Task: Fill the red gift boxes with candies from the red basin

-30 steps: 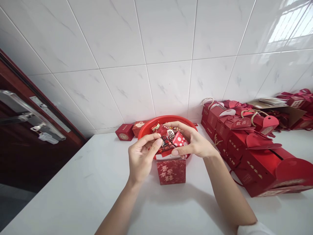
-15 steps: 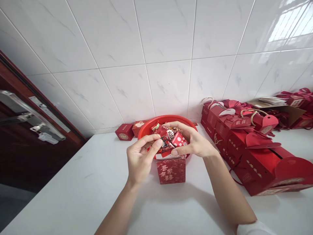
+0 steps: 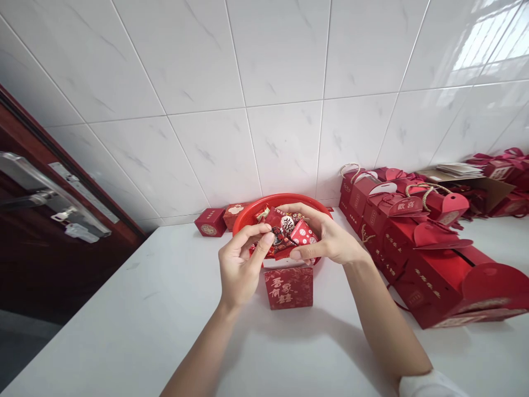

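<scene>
My left hand (image 3: pixel 237 267) pinches thumb and forefinger at the edge of a small dark-and-red wrapped candy (image 3: pixel 278 237). My right hand (image 3: pixel 336 240) is curled around a red polka-dot candy packet (image 3: pixel 305 234), its thumb at the front and its fingers partly hidden behind. Both hands are over a round red plastic basket (image 3: pixel 285 198) that holds several wrapped sweets. Where the held sweets end and those in the basket begin is hard to tell. Just below the hands stands a small red box (image 3: pixel 289 289) with gold lettering, its pale inner edge showing at the top.
Two small red boxes (image 3: pixel 210 222) sit at the wall, left of the basket. Several red gift boxes with handles (image 3: pixel 430 270) line the right side of the white table (image 3: pixel 157 309). Farther right is an open brown carton (image 3: pixel 498 193). A dark door with keys (image 3: pixel 80 231) is at left.
My left hand has shifted slightly right, and the dark candy has turned a little between the hands. My right hand and the boxes have hardly moved.
</scene>
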`<state>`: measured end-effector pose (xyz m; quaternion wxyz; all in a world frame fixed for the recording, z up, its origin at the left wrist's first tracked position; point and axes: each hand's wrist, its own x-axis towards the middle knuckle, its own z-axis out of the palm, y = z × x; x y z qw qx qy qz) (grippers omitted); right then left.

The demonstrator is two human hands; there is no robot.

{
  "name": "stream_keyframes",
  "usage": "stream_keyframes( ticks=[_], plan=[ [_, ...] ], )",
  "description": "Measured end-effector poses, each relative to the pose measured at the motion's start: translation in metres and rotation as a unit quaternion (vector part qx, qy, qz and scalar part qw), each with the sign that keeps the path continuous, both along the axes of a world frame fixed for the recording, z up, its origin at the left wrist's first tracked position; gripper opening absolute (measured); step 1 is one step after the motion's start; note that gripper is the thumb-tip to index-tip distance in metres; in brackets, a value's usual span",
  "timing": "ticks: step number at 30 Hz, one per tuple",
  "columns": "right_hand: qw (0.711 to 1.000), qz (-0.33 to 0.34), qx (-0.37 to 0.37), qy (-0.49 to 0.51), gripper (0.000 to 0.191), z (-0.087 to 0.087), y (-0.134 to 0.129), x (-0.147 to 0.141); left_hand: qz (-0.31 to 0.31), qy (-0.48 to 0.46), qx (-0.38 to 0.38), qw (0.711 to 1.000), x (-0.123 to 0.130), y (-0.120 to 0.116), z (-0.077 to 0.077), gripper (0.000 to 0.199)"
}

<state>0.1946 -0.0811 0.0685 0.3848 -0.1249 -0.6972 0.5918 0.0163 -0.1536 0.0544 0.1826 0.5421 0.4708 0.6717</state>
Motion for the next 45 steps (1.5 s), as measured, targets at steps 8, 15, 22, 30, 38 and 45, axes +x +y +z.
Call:
stream_keyframes(
  ticks=[8,15,22,30,38,45],
  plan=[
    [1.0,0.005,-0.013,0.004,0.072,0.001,-0.002,0.0,-0.01,0.001,0.008,1.0,0.0,-0.001,-0.001,0.016],
    [1.0,0.015,-0.019,0.01,0.075,0.0,-0.002,0.001,-0.019,-0.016,0.021,0.999,-0.001,-0.001,-0.001,0.015],
    [0.999,-0.048,0.009,-0.022,0.063,0.002,-0.007,0.001,-0.024,0.001,0.0,1.0,-0.001,0.001,-0.004,0.021],
    [0.982,-0.127,0.1,-0.096,0.048,0.011,-0.004,0.025,-0.192,0.34,-0.12,0.913,-0.042,-0.005,0.012,0.016],
    [0.956,-0.081,0.234,-0.154,0.049,0.003,0.0,0.022,-0.232,0.277,-0.209,0.909,-0.035,0.01,-0.009,0.02],
    [0.931,-0.063,0.268,-0.24,0.044,0.001,-0.001,0.018,-0.223,0.256,-0.222,0.914,-0.034,0.012,-0.009,0.013]
  ],
)
